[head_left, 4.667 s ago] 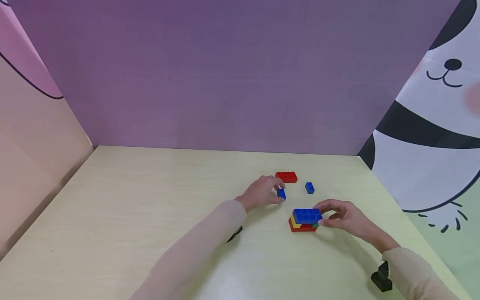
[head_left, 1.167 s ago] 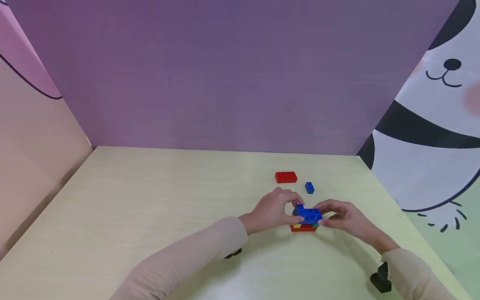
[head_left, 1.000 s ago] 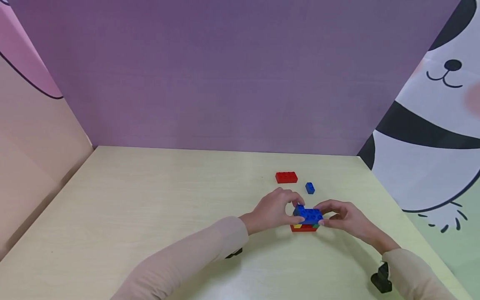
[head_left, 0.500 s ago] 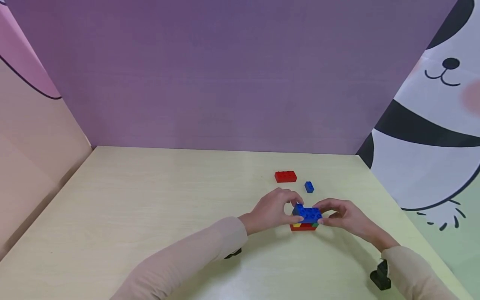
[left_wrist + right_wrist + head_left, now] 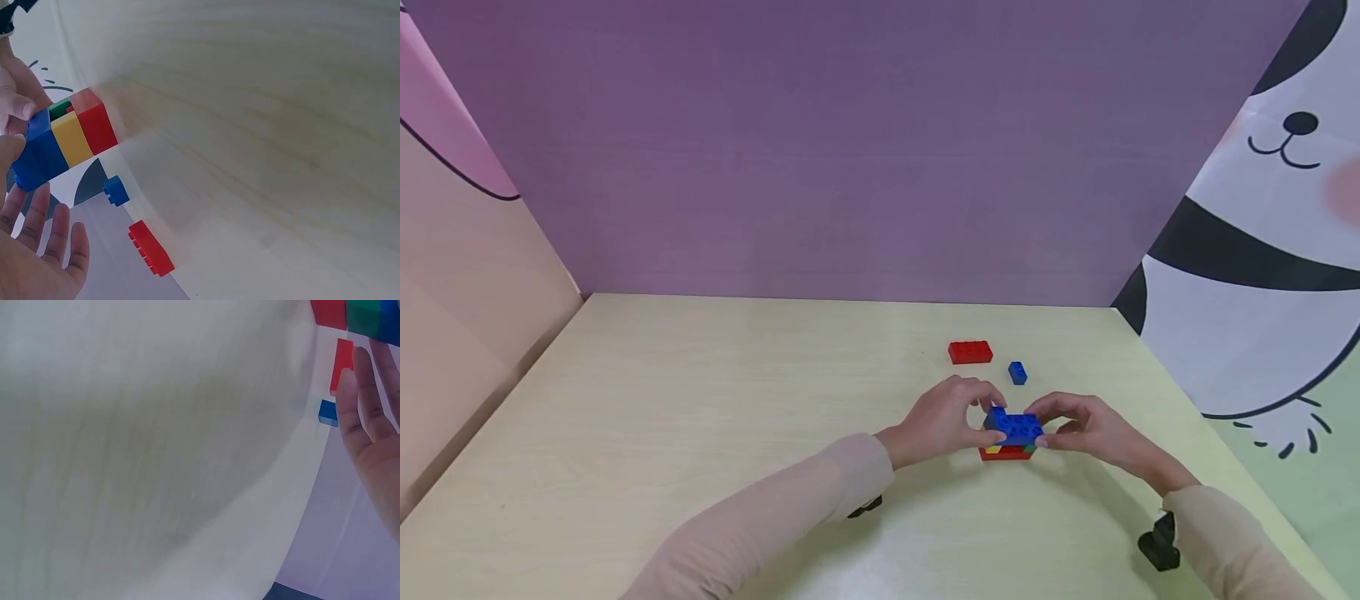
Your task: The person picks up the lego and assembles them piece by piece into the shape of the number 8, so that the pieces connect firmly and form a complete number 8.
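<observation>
As the block stack (image 5: 1019, 428) looks light and rigid, grip its sides; left hand (image 5: 943, 418) and right hand (image 5: 1088, 428) pinch it.

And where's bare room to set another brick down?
The widest bare patch of table lies from the left sleeve back to the purple wall; another lies between that sleeve and the right sleeve, nearer than the brick stack. It is crowded round the stack, with left hand and right hand on it, loose red brick and loose blue brick beyond.
</observation>
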### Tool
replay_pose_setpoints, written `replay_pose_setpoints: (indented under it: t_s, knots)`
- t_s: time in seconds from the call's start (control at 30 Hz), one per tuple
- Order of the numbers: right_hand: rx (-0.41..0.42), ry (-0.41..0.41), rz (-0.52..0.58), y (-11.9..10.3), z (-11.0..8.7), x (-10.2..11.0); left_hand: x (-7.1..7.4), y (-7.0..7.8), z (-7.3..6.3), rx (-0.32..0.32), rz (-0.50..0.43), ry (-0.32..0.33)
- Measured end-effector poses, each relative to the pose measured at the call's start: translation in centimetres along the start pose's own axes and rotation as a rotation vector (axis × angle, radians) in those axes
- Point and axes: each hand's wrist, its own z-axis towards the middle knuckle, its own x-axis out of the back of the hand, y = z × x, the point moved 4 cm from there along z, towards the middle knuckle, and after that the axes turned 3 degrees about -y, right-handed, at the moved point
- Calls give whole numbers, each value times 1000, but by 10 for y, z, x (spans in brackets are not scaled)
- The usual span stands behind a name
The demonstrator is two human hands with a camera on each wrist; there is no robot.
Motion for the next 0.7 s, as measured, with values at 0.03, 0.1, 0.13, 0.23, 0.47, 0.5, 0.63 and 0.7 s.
replay_pose_setpoints:
  t_s: [0.03,0.1,0.13,0.23,0.47,0.5,0.63,0.7]
  knots:
    - [-4,-12,6,0,0,0,0,0,0,-2,0,-1]
    - [-6,-39,16,-1,1,1,0,0,0,4,1,-6]
    - [-7,-51,20,-1,1,2,0,0,0,6,1,-6]
    - [-7,-70,24,-2,3,5,1,0,0,7,3,-4]
    - [-26,7,22,3,8,17,0,1,1,2,6,-6]
    - [-28,22,20,4,9,18,-1,1,1,3,6,-8]
    - [-28,80,-25,10,14,25,-1,1,1,14,3,-17]
    - [-34,114,-59,12,16,28,-1,1,1,19,4,-18]
